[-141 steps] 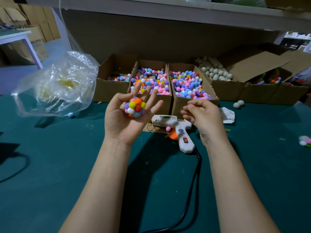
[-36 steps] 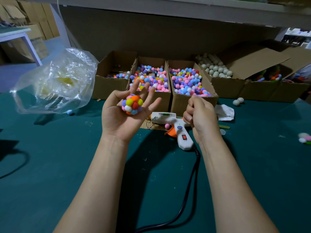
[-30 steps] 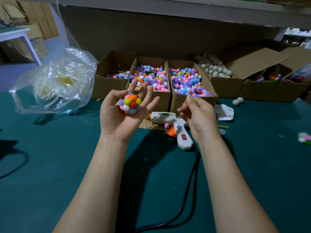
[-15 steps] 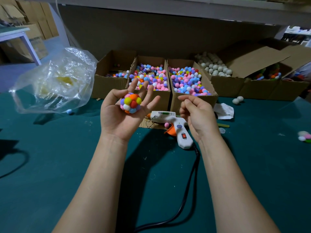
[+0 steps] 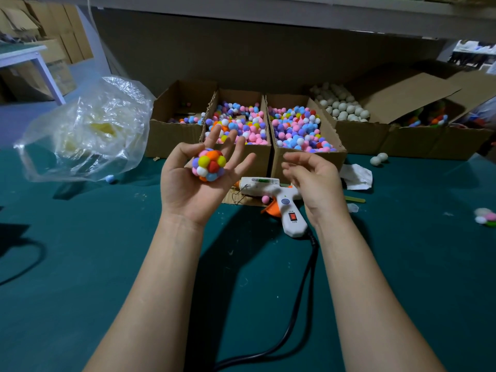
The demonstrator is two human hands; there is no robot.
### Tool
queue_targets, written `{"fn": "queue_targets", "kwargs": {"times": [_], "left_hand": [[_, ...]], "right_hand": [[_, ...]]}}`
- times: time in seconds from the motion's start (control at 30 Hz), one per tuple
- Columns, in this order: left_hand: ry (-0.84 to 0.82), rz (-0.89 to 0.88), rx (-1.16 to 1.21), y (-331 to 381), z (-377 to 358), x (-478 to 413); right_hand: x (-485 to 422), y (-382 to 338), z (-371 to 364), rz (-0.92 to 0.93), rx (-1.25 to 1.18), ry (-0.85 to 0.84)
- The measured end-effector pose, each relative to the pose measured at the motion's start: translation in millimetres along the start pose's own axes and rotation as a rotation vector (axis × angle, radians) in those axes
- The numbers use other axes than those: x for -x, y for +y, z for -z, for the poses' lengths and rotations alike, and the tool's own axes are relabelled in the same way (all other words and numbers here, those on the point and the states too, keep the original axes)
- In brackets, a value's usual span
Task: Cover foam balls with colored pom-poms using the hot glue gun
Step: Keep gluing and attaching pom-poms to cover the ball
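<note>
Cradling the pom-pom ball (image 5: 208, 165), left hand (image 5: 192, 191) spreads its grip; right hand (image 5: 318, 181) curls loosely.

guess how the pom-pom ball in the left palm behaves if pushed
Round, so the pom-pom ball would probably roll on the green table; its bumpy fuzz may slow it. Likely light: it sits ungripped on the left hand.

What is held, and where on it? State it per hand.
Left hand carries the pom-pom ball from underneath on open fingers; right hand holds nothing.
</note>
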State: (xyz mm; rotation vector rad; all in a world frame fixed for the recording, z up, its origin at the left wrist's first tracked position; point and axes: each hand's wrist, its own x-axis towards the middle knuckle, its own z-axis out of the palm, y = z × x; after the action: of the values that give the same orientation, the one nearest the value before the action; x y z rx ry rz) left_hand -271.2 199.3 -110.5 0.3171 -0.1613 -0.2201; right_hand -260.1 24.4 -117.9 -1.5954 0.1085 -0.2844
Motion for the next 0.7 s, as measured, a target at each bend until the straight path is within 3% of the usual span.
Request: {"fn": "queue_targets", "kwargs": {"times": [0.13,0.2,0.3,0.37,0.43,0.5,0.63,0.7], "left_hand": [[-0.016,0.014,0.017,-1.7,-2.7,1.2],[-0.04,0.029,0.03,-3.6,-5.0,1.7],[-0.098,0.083,0.04,-12.8,-9.4,2.7],[-0.132,0.145,0.02,-19.1,-11.3,3.0],[-0.121,0.194,-0.037,-20.5,-12.2,3.5],[-0.077,0.218,-0.103,-15.3,-11.3,3.4],[-0.014,0.115,-0.08,0.8,-7.2,3.2],[0.06,0.031,-0.022,4.8,-6.0,1.6]], "right_hand": [[4.7,-2.2,-7.2,0.077,0.015,-0.039],[5.7,-3.2,-11.3,0.066,-0.018,-0.171],[11.7,-7.5,-16.5,-0.151,-0.379,-0.432],[13.1,-6.2,-13.4,-0.198,-0.437,-0.459],[9.7,-7.0,-6.4,-0.075,-0.12,-0.375],[2.1,-4.4,4.3,0.024,0.089,-0.185],[-14.8,1.9,31.2,-0.044,-0.124,0.222],[-16.6,3.3,32.7,-0.062,-0.105,0.269]]}}
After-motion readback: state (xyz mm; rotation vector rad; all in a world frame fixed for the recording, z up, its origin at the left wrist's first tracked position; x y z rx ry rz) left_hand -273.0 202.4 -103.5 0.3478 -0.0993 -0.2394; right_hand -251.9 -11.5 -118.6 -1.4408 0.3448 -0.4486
